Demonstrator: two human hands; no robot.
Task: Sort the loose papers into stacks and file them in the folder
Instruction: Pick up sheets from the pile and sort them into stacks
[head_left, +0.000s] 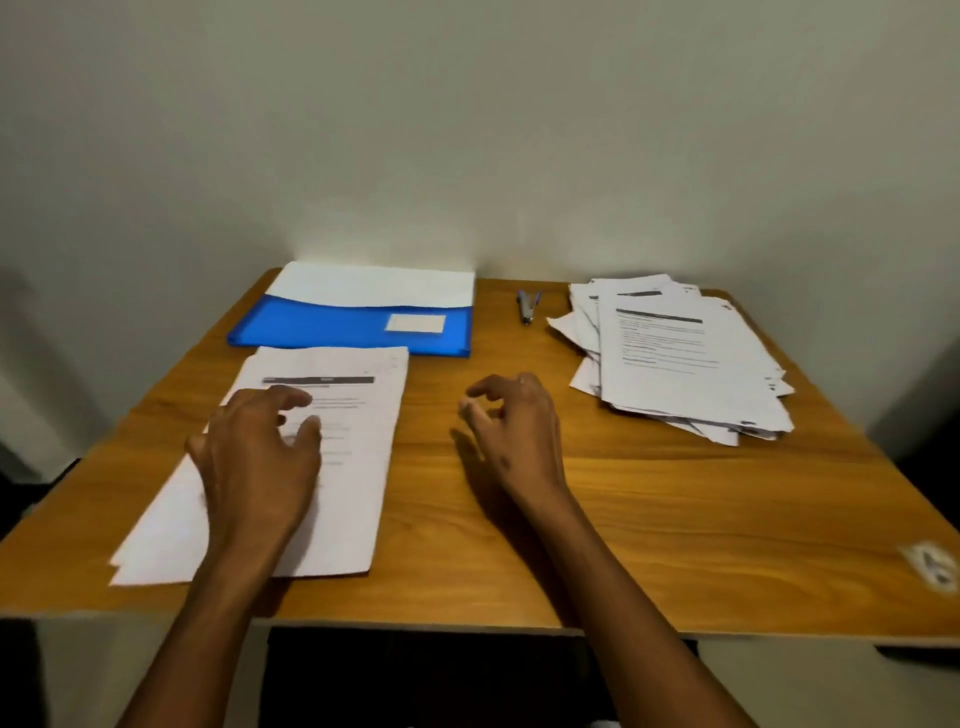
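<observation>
A blue folder (332, 327) lies at the back left of the wooden table (649, 493), with white sheets (374, 283) sticking out of its far side. In front of it lies a small stack of printed papers (353, 467). My left hand (260, 457) hovers over or rests on this stack, fingers loosely curled, holding nothing. My right hand (511, 431) is above the bare table just right of the stack, fingers loosely curled and empty. An untidy pile of loose printed papers (680, 358) sits at the back right.
A blue and silver stapler (528, 305) lies between the folder and the loose pile. A small torn sticker or label (932, 564) is near the table's right front corner. A pale wall stands right behind the table.
</observation>
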